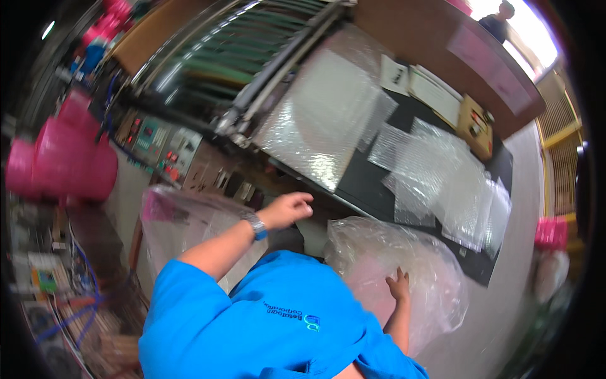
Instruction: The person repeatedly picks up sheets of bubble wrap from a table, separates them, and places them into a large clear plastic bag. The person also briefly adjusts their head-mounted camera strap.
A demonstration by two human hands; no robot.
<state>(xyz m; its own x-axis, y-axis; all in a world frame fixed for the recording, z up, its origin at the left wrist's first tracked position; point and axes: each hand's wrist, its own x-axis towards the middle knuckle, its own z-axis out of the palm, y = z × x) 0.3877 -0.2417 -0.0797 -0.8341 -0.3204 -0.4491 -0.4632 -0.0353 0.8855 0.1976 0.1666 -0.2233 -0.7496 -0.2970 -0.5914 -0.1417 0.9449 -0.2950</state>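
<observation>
My left hand (287, 210), with a metal-banded watch (255, 225) on its wrist, hangs in front of the table's near edge. Its fingers are loosely bent and apart, with nothing in them. My right hand (399, 285) has its fingers spread over a large clear plastic bag (435, 278) with something pinkish inside; whether it presses on the bag I cannot tell. On the black tabletop (394, 208) beyond, a stack of bubble wrap sheets (315, 120) lies at the left. Several loose bubble wrap pouches (442, 177) overlap at the right.
A roller machine (233, 63) with a control panel (161, 148) adjoins the table's left side. Another clear bag (183, 221) stands below the panel. Pink wrapped rolls (69, 155) are at far left. A small cardboard box (475, 126) and papers (435, 95) sit near the back board. Someone (497, 24) is far off.
</observation>
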